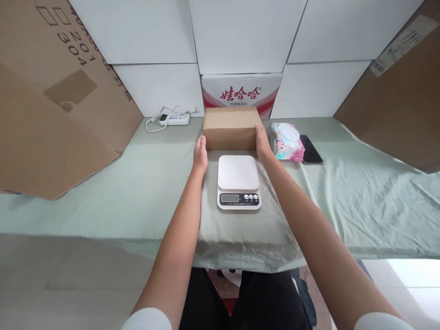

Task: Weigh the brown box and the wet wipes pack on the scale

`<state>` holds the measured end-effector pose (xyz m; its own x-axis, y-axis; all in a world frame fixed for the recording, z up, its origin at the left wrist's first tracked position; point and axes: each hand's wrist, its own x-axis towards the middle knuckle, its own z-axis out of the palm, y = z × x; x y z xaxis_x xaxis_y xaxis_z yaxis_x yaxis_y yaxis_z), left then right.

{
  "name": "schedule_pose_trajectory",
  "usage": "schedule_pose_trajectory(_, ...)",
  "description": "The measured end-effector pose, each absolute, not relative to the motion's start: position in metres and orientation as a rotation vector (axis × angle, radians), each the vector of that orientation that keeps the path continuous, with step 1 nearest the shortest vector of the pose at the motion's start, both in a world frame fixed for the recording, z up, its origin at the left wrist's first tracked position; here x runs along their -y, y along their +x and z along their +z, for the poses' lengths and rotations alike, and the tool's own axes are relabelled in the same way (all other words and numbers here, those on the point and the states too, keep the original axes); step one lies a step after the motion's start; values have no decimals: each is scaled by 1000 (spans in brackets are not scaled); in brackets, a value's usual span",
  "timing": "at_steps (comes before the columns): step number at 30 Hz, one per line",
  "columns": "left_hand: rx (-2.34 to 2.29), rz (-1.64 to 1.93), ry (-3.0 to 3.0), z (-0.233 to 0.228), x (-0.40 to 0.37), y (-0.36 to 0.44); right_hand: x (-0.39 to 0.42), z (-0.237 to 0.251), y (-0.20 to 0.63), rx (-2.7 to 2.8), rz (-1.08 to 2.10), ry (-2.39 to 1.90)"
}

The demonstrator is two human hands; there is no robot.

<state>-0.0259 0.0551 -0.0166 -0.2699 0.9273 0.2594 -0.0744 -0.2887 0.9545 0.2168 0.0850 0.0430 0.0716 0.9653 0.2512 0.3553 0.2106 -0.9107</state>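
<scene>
Both hands are gripping a small brown cardboard box (231,128) (closed, so its contents cannot be seen), the left hand (200,153) pressing flat against its left end and the right hand (262,143) against its right end. The box is sitting on the green-covered table (103,183) just behind a white kitchen scale (238,181), whose platform is carrying nothing. A pack of wet wipes (286,141) and a dark phone (310,149) are lying just right of the box, touching each other.

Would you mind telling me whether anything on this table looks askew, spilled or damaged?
Nothing is spilled or broken. The cardboard box sits square behind the scale, with the left hand and right hand at its ends. Only the green cloth is rumpled, creased on the right and bunched at the front edge.
</scene>
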Motion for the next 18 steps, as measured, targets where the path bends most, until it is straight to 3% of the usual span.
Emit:
schedule_pose_trajectory(6,-1126,1735,1212,7,-45,-23,-63,51,223,1507,750,-1242)
schedule_pose_trajectory(11,-1038,1836,1337,42,15,-22,10,73,244,1595,591,-1083)
schedule_pose_trajectory(18,-1096,1804,1327,22,113,-11,96,38,273,1565,509,-1168)
